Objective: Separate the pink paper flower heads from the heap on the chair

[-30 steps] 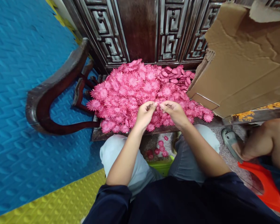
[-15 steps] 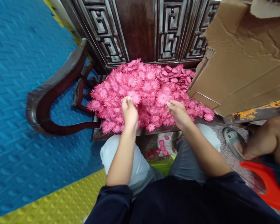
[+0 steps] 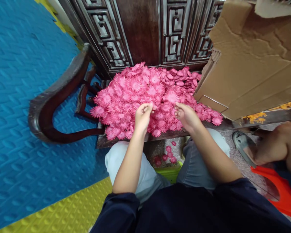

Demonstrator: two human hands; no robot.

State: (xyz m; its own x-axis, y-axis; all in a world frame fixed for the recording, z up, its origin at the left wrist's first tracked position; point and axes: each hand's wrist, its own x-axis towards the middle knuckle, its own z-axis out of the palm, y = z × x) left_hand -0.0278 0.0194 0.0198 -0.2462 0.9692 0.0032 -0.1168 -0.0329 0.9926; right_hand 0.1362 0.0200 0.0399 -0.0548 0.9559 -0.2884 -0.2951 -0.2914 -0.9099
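Observation:
A wide heap of pink artificial flowers with thin pointed petals covers a dark wooden bench seat. Over the front of this heap my left hand is pinched at thumb and forefinger, a bit of a pink flower showing edge-on at the fingertips. To its right, my right hand holds a larger pink flower by its edge, face up, between thumb and forefinger. The two hands are a short way apart.
A curved wooden armrest bounds the left, and a carved backrest the rear. A cardboard box stands at right near orange flowers. Loose pink flowers lie below. Another person's leg is at right.
My left hand has moved right and slightly down, turning its flower from face-up to edge-on. The flower at my right hand has risen slightly and now shows sharply instead of blurred.

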